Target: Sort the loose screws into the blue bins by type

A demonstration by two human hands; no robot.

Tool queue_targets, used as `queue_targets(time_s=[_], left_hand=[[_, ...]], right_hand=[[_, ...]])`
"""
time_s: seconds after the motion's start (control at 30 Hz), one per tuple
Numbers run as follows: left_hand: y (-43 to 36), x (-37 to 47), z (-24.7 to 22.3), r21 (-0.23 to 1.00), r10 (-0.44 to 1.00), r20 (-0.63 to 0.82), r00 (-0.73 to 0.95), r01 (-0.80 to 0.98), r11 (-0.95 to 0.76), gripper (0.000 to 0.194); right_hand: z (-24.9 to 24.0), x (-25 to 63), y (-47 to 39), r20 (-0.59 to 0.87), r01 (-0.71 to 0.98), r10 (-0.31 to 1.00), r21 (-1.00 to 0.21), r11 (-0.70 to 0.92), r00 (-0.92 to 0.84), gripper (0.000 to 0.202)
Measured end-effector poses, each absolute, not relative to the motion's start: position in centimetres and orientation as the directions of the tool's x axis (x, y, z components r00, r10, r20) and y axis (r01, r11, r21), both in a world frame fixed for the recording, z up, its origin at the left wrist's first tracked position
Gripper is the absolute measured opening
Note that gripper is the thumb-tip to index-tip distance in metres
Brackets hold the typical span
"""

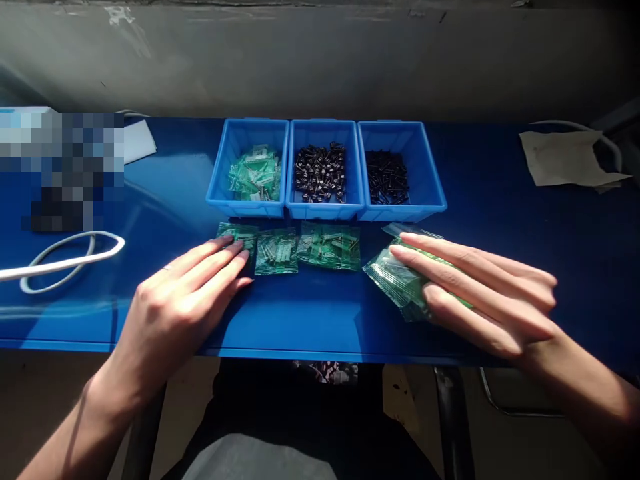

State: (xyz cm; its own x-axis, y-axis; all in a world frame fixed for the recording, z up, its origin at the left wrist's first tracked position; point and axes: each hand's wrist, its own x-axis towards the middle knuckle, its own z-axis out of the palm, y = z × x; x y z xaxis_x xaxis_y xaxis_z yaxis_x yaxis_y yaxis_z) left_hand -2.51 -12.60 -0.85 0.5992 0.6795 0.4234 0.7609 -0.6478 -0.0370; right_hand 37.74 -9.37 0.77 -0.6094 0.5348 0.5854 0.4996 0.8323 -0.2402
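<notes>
A white cable loop (65, 260) lay at the far left of the blue table (310, 320). My left hand (185, 300) rested flat, fingers together, its tips on the leftmost green packet (239, 235). Beside it lay a second packet (277, 251) and a wider third packet (330, 246), in a row before three blue bins: packets in the left bin (249, 168), dark parts in the middle bin (325, 170) and the right bin (400, 170). My right hand (480, 287) lay flat, fingers stretched out, pressing a stack of green bags (397, 280). A paper sheet (565, 157) sat far right.
</notes>
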Motion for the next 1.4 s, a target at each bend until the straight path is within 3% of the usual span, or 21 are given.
queue_targets(time_s=[0.17,0.27,0.37,0.53,0.63,0.73,0.87,1.07,1.33,1.4], left_hand=[[-12.1,-1.7,-1.3,-0.079,0.653,0.408,0.638,0.738,-0.671,0.041],[-11.4,-0.5,-1.5,-0.135,0.587,0.42,0.692,0.688,-0.713,0.04],[-10.8,0.0,-1.3,-0.227,0.509,0.457,0.729,0.649,-0.726,0.04],[-10.0,0.2,-0.8,-0.251,0.45,0.476,0.756,0.607,-0.754,0.032],[-10.0,0.1,-0.9,-0.248,0.447,0.472,0.76,0.601,-0.76,0.035],[-10.5,-0.8,-1.1,-0.179,0.535,0.49,0.688,0.681,-0.71,0.042],[-11.3,-1.9,-1.5,-0.09,0.657,0.468,0.592,0.771,-0.63,0.048],[-11.3,-1.1,-1.5,-0.016,0.688,0.427,0.587,0.765,-0.644,0.05],[-10.1,-0.3,-1.7,-0.119,0.605,0.492,0.625,0.737,-0.665,0.048],[-10.0,-0.5,-1.9,-0.138,0.585,0.498,0.64,0.725,-0.675,0.046]], right_hand=[[-0.8,38.6,-8.5,0.619,0.386,0.251,0.091,0.918,-0.744,0.02],[-1.5,38.5,-8.3,0.618,0.367,0.185,0.181,0.913,-0.764,0.02],[-1.8,38.4,-8.6,0.622,0.369,0.208,0.14,0.919,-0.755,0.02],[-1.8,38.2,-8.9,0.653,0.413,0.363,-0.084,0.907,-0.664,0.021],[-1.7,38.4,-8.8,0.636,0.375,0.266,0.04,0.926,-0.724,0.018],[-1.7,38.6,-8.7,0.606,0.356,0.216,0.121,0.927,-0.766,0.019],[-1.8,38.7,-8.5,0.606,0.344,0.227,0.082,0.935,-0.763,0.017],[-1.9,38.3,-8.2,0.629,0.334,0.185,0.125,0.934,-0.755,0.017],[-2.1,38.1,-8.5,0.627,0.334,0.173,0.147,0.931,-0.759,0.015],[-2.2,38.1,-8.7,0.651,0.404,0.297,0.017,0.915,-0.699,0.019]])
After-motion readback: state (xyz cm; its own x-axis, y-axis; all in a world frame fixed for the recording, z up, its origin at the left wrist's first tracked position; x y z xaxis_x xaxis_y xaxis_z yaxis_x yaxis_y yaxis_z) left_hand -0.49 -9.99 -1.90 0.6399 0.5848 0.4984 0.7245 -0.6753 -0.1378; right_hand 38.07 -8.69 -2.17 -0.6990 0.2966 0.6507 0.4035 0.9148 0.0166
